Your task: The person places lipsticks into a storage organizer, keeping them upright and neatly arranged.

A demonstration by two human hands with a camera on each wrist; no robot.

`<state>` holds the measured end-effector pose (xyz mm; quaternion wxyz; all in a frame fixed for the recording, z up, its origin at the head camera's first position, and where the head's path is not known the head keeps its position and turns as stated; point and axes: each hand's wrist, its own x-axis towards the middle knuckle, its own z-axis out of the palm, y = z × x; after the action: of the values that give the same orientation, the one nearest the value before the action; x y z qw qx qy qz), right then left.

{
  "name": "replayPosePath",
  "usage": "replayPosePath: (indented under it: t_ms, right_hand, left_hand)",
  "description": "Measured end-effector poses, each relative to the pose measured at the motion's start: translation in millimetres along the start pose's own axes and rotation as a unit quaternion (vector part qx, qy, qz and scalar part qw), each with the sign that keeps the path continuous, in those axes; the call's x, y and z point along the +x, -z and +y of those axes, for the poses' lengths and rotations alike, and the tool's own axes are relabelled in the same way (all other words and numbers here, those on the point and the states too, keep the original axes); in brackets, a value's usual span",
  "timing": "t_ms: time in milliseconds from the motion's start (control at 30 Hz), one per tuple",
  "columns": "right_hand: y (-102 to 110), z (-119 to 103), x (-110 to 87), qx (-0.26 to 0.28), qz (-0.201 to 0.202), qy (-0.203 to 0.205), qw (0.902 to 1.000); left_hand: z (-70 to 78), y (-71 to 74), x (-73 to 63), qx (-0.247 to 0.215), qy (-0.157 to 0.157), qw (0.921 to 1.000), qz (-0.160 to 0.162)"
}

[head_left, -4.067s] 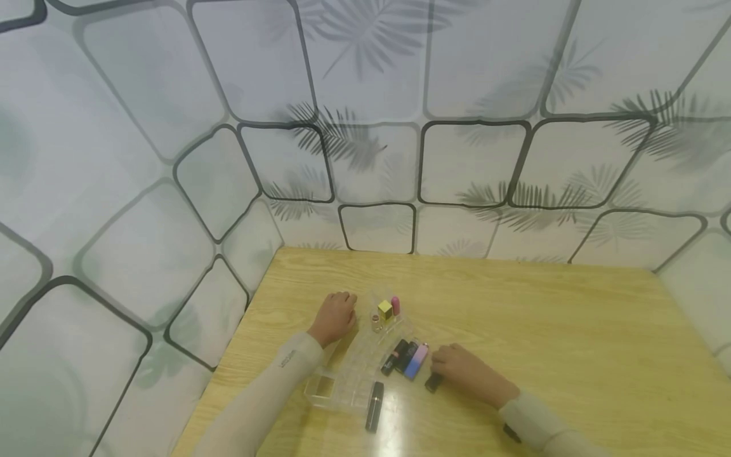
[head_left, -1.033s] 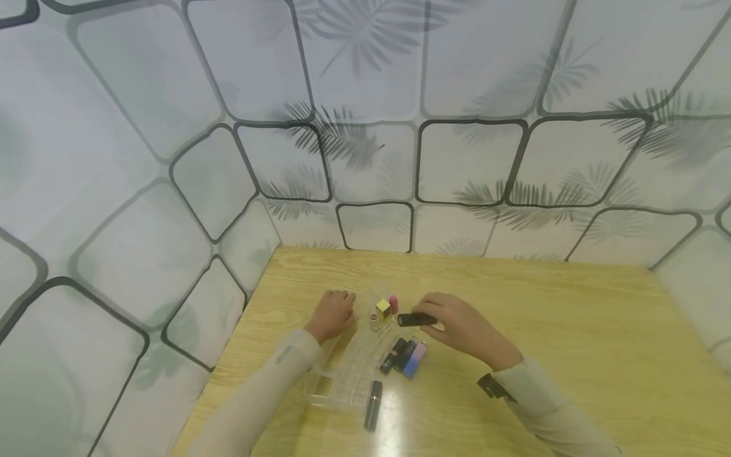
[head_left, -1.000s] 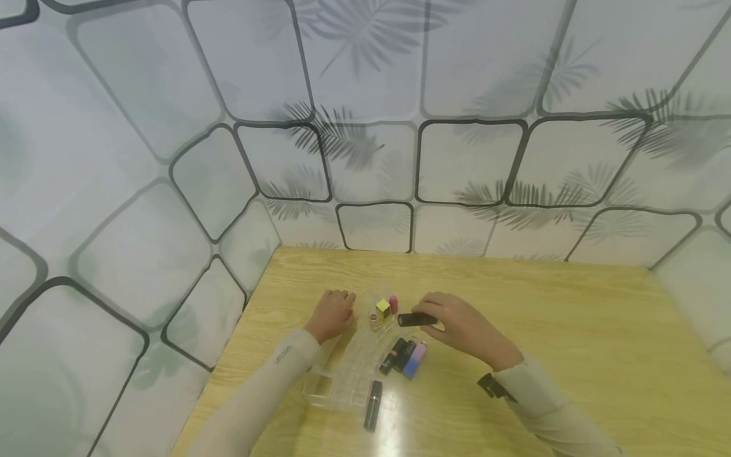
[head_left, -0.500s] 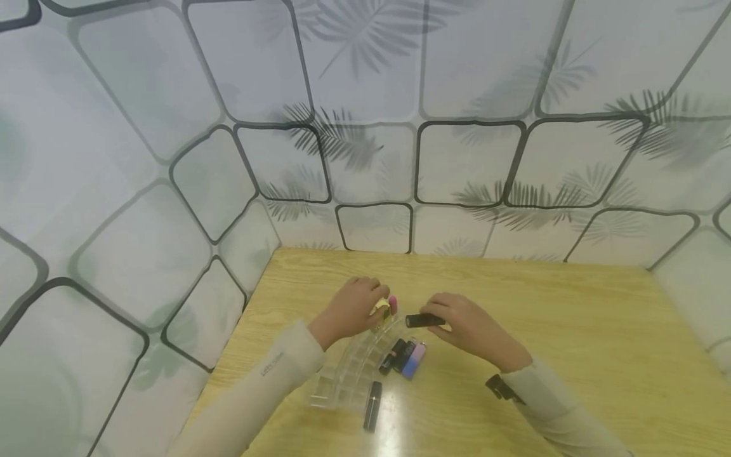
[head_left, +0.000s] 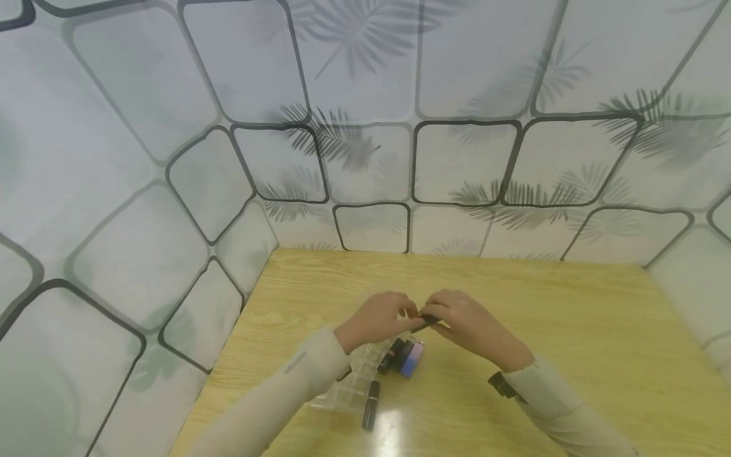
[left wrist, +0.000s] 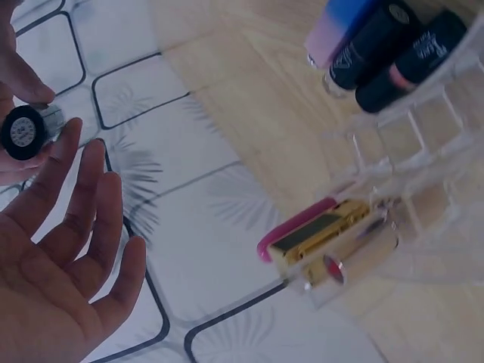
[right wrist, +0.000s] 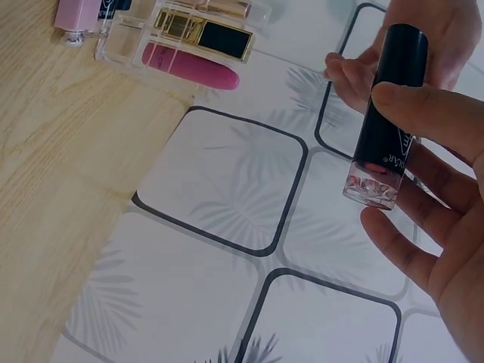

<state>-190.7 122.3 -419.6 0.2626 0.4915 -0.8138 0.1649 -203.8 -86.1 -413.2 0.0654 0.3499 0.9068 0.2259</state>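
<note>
Black tube (right wrist: 384,140): it is in the air over the surface (head_left: 542,317), tilted, between both hands.
Right grip (head_left: 471,327): thumb and fingers are closed around the black tube.
Left grip (head_left: 379,317): fingers are loosely extended close to it; contact one cannot tell.
Possible slip: the black tube looks smooth, so it may turn or fall if the right grip loosens.
Possible bump: the left sleeve (head_left: 311,371) passes above the clear holder (head_left: 361,381); a low movement might shift it.
Holder contents: a pink tube (right wrist: 193,68), a gold-and-black case (right wrist: 204,34) and a clear-cased tube (left wrist: 359,249), at the far end.
Beside holder: a pink-and-blue tube (left wrist: 344,26) and several dark tubes (left wrist: 370,49).
</note>
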Motion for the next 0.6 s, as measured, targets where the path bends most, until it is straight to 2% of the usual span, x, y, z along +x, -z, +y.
replayPosePath:
  t_ms: [100,233,400,600]
  right_hand:
    - [0.5,0.8,-0.1,-0.003,-0.004,0.003,1.0]
    - [2.5,2.7,-1.4,0.0,-0.001,-0.015,0.9999]
    - [9.0,3.6,-0.8,-0.001,0.012,-0.06,0.9981]
    - [12.6,0.1,-0.8,0.0,0.03,-0.156,0.9872]
  left_hand:
    - [-3.1,-6.2,1.4,-0.082,0.026,0.9961,-0.018]
    - [-5.6,-16.3,-0.7,-0.174,0.044,0.9836,-0.009]
    - [-6.5,-28.8,-5.9,-0.256,0.064,0.9642,0.027]
    - [-3.1,-37.9,-10.2,-0.315,0.069,0.9429,0.084]
